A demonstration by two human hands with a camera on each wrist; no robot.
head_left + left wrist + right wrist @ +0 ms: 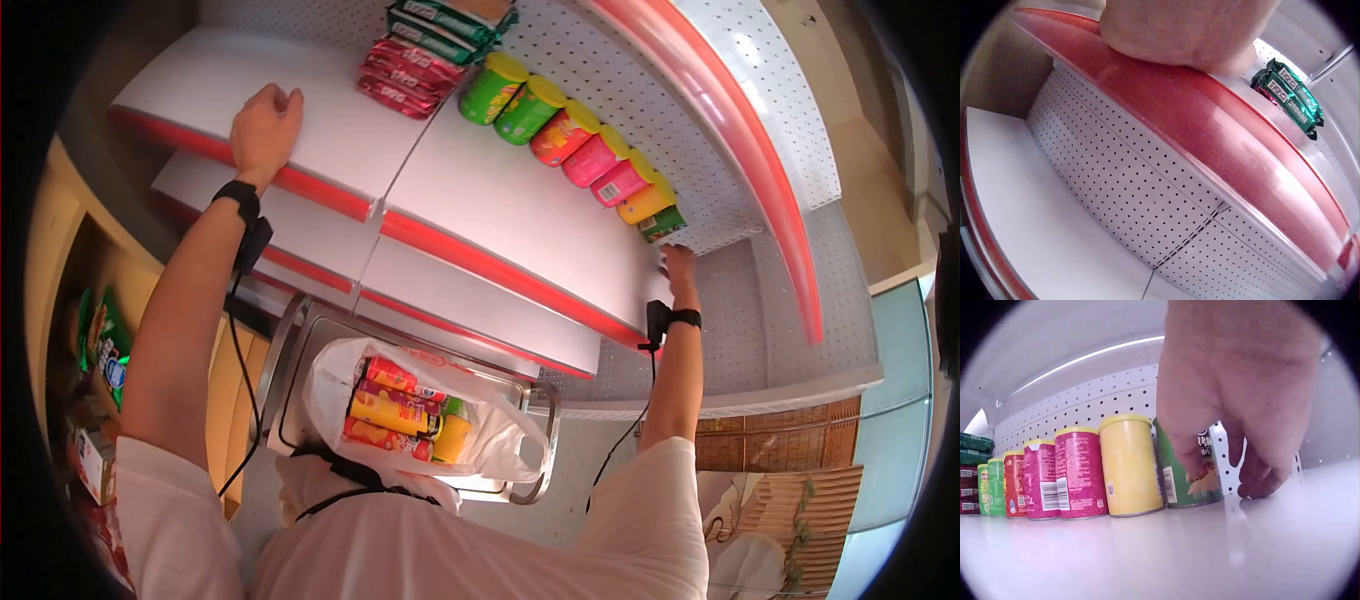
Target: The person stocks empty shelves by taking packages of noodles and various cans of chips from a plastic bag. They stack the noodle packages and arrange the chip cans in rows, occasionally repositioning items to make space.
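Observation:
My right hand (679,264) is at the right end of a row of canisters on the white shelf (490,215). In the right wrist view, its thumb overlaps the front of a green canister (1175,489). The other fingers are bent beside it, with a gap between them and the can. Next to that can stands a yellow canister (1132,469), then pink, red and light green ones with yellow lids. Over at the left, my left hand (267,128) rests at the shelf's red front edge (1166,119), fingers loosely curled and holding nothing.
Red packs (405,75) and green packs (440,30) are stacked left of the canisters. Below the shelf, a plastic bag (330,385) with several red and yellow cans sits on a metal-railed cart (548,440). A lower shelf (1029,206) runs underneath.

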